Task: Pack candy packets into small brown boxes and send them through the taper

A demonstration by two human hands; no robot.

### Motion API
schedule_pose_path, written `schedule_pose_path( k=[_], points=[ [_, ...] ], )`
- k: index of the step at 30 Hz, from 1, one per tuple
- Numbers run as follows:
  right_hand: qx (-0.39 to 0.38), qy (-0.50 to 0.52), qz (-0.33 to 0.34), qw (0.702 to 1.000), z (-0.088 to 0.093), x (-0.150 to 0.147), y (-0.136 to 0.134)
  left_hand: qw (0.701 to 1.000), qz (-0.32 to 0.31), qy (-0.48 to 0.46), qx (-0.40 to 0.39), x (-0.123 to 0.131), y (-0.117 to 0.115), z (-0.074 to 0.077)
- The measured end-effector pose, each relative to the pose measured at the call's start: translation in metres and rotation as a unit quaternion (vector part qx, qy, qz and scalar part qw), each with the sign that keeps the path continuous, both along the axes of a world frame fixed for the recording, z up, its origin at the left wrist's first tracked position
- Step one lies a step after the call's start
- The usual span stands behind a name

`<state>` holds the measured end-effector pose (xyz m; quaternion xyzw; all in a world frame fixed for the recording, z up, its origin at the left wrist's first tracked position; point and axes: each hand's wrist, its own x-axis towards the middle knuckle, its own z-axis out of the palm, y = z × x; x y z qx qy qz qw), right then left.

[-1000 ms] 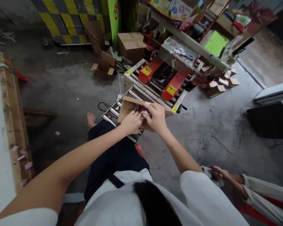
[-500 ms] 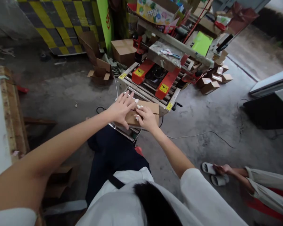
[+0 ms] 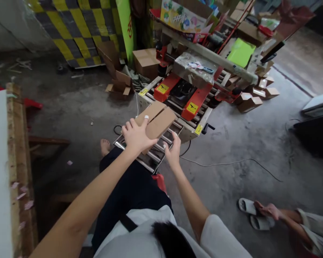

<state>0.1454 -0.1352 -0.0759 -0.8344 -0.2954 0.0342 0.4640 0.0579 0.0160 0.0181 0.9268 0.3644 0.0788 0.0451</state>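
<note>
A closed brown cardboard box [image 3: 161,123] lies at a slant over the metal rollers [image 3: 154,156], with a dark gap along its top flaps. My left hand [image 3: 137,136] rests flat across the near side of the box, its fingers spread and its thumb pointing right. White wrapping covers one of its fingertips. To the right of the box, my right hand [image 3: 173,152] stands apart from it, thumb and fingers parted around nothing. White bits also cover fingertips of this hand.
Beyond the box stands a roller machine with orange guides [image 3: 192,104] and a crank handle [image 3: 207,128]. Small cartons [image 3: 249,103] sit to its right, an open carton [image 3: 121,84] to its left. A cable [image 3: 226,163] crosses the floor. A person's slippered feet [image 3: 258,211] show at lower right.
The box has turned from lying nearly level to a slant. My right hand has left its top and moved down to the right; my left hand has shifted onto its near side.
</note>
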Motion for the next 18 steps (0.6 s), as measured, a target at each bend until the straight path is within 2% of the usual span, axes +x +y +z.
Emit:
schedule_pose_path(
  k=[3,5,7,9,12,14,15,18],
  points=[
    [0.017,0.083,0.027,0.996,-0.024,-0.006,-0.001,0.998,-0.008,-0.056,-0.011,0.049,0.006,-0.005],
    [0.003,0.116,0.059,0.992,-0.035,-0.001,-0.014,0.997,0.011,-0.06,-0.047,0.089,0.01,-0.005],
    [-0.028,0.136,0.079,0.987,-0.043,0.005,-0.038,0.995,0.049,-0.036,-0.084,0.125,0.008,-0.001],
    [-0.066,0.152,0.062,0.984,-0.048,0.009,-0.07,0.991,0.074,0.001,-0.11,0.147,-0.001,0.005],
    [-0.097,0.18,-0.002,0.979,-0.053,0.014,-0.119,0.988,0.054,0.049,-0.138,0.15,-0.019,0.01],
    [-0.109,0.215,-0.02,0.97,-0.058,0.021,-0.137,0.993,0.008,0.04,-0.111,0.142,-0.027,0.005],
    [-0.114,0.232,-0.02,0.966,-0.06,0.025,-0.139,0.995,-0.021,0.033,-0.087,0.139,-0.028,0.001],
    [-0.118,0.263,0.003,0.957,-0.056,0.038,-0.121,0.998,-0.006,0.008,-0.059,0.14,-0.019,-0.009]
  ],
)
